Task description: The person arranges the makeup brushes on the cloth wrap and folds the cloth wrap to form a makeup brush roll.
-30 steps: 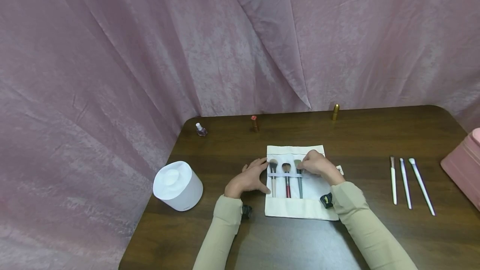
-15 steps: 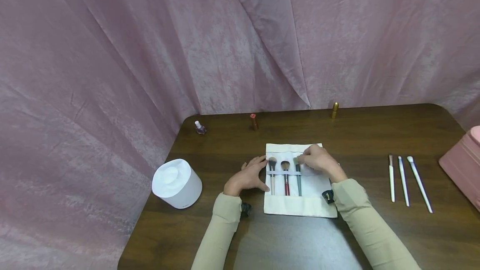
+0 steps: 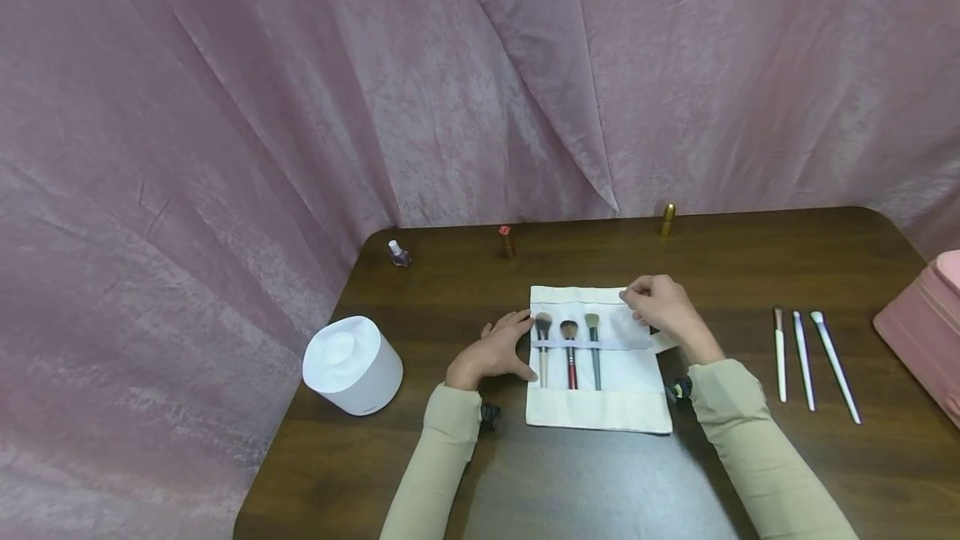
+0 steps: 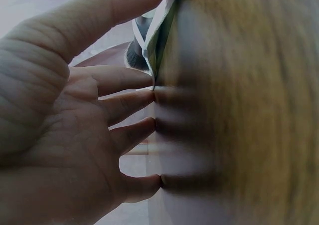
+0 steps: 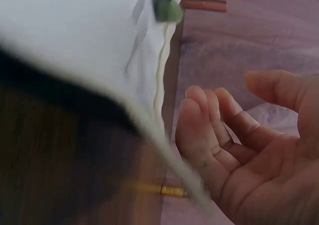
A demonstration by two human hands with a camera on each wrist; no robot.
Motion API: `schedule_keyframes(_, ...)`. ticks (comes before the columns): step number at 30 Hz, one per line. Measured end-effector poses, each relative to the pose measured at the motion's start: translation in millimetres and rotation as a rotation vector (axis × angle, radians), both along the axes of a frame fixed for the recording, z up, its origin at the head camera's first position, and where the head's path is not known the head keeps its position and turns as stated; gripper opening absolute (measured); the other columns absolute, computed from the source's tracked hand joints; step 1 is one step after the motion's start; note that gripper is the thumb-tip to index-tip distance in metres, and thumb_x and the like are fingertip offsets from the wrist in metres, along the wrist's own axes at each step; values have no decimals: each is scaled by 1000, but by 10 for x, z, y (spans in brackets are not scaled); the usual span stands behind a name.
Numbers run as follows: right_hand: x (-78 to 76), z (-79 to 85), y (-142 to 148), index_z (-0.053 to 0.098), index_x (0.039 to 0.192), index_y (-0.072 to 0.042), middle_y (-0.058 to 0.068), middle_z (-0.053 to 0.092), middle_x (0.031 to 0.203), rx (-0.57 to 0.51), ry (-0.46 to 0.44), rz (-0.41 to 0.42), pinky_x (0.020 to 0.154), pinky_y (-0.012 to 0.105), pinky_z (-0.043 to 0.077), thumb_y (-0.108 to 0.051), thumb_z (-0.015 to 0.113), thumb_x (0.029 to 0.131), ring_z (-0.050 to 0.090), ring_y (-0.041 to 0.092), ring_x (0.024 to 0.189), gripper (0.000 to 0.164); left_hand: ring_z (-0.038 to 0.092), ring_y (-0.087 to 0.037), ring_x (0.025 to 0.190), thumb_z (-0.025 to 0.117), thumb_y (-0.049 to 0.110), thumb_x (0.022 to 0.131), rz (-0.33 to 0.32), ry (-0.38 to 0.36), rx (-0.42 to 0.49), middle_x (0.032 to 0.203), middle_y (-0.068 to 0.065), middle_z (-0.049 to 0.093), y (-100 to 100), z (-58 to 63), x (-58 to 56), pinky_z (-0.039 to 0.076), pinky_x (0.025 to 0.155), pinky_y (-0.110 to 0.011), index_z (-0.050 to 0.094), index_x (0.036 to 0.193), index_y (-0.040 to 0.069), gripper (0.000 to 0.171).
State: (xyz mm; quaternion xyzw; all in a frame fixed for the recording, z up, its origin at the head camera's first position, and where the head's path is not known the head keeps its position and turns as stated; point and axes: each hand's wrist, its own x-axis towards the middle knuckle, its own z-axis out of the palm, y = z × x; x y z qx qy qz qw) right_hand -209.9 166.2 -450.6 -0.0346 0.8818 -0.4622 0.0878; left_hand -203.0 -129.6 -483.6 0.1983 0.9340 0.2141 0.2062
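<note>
A white cloth brush roll (image 3: 600, 413) lies unrolled, with three makeup brushes under its elastic band (image 3: 626, 346). From left to right they are a pale-handled brush (image 3: 543, 348), a red-handled brush (image 3: 572, 361) and a green-tipped brush (image 3: 595, 352). My left hand (image 3: 491, 354) has its fingers spread, index finger and thumb at the roll's left edge. In the left wrist view the other fingertips (image 4: 152, 126) touch the table. Over the roll's top right corner is my right hand (image 3: 663, 307), fingers loosely bent and holding nothing; the right wrist view shows thumb and fingers apart.
Three slim brushes (image 3: 806, 361) lie to the right, beside a pink case (image 3: 926, 323). A white round-topped container (image 3: 360, 377) stands at left. Along the back are a nail polish bottle (image 3: 400, 255), a red lipstick (image 3: 507, 242) and a gold tube (image 3: 667, 220).
My right hand has left the green-tipped brush's head and moved right to the roll's top right corner. The left hand stays at the left edge.
</note>
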Motion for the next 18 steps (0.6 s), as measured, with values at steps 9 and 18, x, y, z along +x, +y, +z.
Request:
schedule_keyframes(9,83,32,314,64,117,11,25,69,102,53,31,-58,70,37,54,-21,54,103,68,31,85,37,15,-28,153,89,25,79,-10,6,4,166,-6,24,-4,-4,-14,12,119,-59,36,157,5,96)
schedule_keyframes(18,211,20,691,66,107,9,27,68,101,210,139,-187,71,49,49,-21,64,98,63,40,90,32,14,-30,153,89,24,79,-19,-2,27,166,-6,23,0,12,-5,11,118,-62,36,157,4,96)
